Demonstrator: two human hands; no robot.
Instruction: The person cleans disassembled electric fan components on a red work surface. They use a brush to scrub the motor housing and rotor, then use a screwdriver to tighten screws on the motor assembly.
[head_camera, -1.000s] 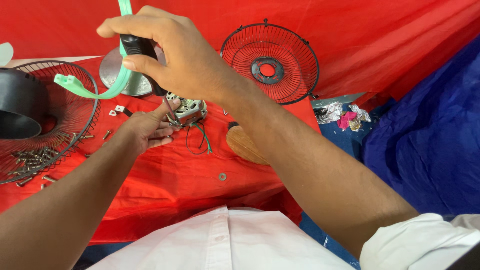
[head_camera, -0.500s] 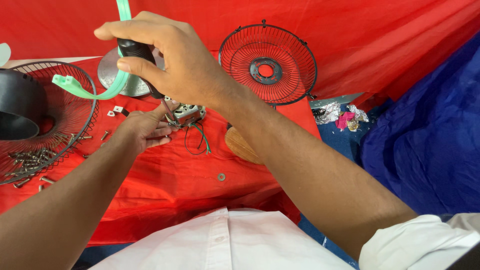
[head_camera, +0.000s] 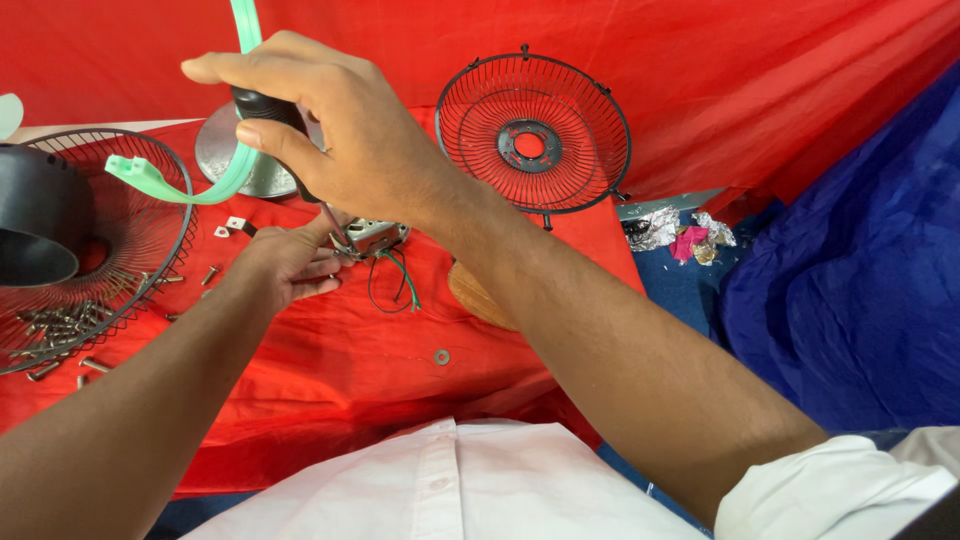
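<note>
- A person in a white shirt works over a table (head_camera: 330, 380) draped in wrinkled red cloth.
- The right hand (head_camera: 340, 140) is closed tight around the black handle of a screwdriver (head_camera: 275, 115), its thin metal shaft pointing down into a small metal motor part (head_camera: 375, 236).
- The left hand (head_camera: 285, 265) rests on the cloth just beside that part, fingers (head_camera: 318, 272) loosely curled and touching it; I cannot tell whether they pinch it.
- Thin green and black wires (head_camera: 395, 290) loop out from the part.
- A round black wire fan guard (head_camera: 533, 135) stands upright behind.
- A second guard (head_camera: 120, 250) lies flat at left, holding loose steel screws (head_camera: 55, 325).
- A pale green plastic strip (head_camera: 190, 185) curves past the right hand.
- A small washer (head_camera: 441, 357) lies on the cloth.
</note>
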